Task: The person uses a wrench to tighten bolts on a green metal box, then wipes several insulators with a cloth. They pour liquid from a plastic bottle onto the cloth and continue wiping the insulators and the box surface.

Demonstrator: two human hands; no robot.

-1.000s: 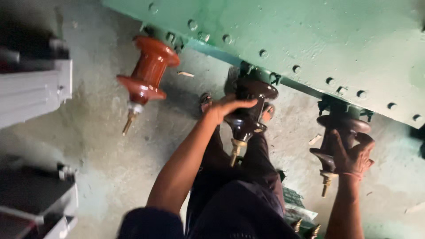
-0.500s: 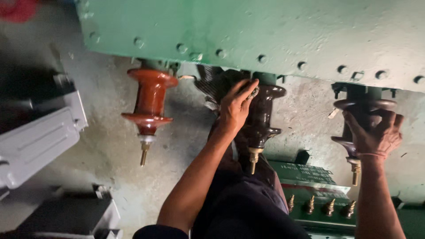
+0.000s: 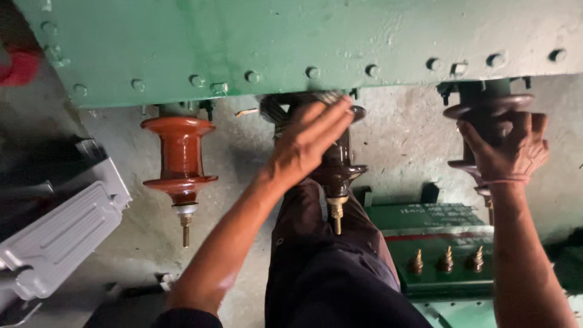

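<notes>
- Looking down from the head camera, I see three porcelain bushings standing out in a row from the bolted edge of a green transformer tank (image 3: 291, 42), with my two hands on two of them.
- My left hand (image 3: 310, 146) lies over the middle bushing (image 3: 337, 170), palm against the upper shed and fingers stretched almost flat across its top; the grip is loose and apart, resting more than clamping.
- My right hand (image 3: 507, 155) is wrapped round the right bushing (image 3: 486, 109), fingers curled behind the dark body, so that grip is closed on it.
- The left bushing (image 3: 180, 158), a lighter red-brown, is untouched and well apart from both hands.
- As to progress, I judge all three bushings already seated in the tank flange, each with its threaded stud showing; whether they are tight or loose I cannot tell, and no tool shows in either hand.
- Each bushing's long axis runs straight out from the tank edge, parallel to its neighbours; in this view the brass stud ends point down the picture, toward my body and away from the tank.
- Below my right arm sits a green cover plate (image 3: 425, 218) with three small brass terminals (image 3: 446, 260); a grey finned part (image 3: 61, 237) lies at the left on the concrete floor (image 3: 401, 140).
</notes>
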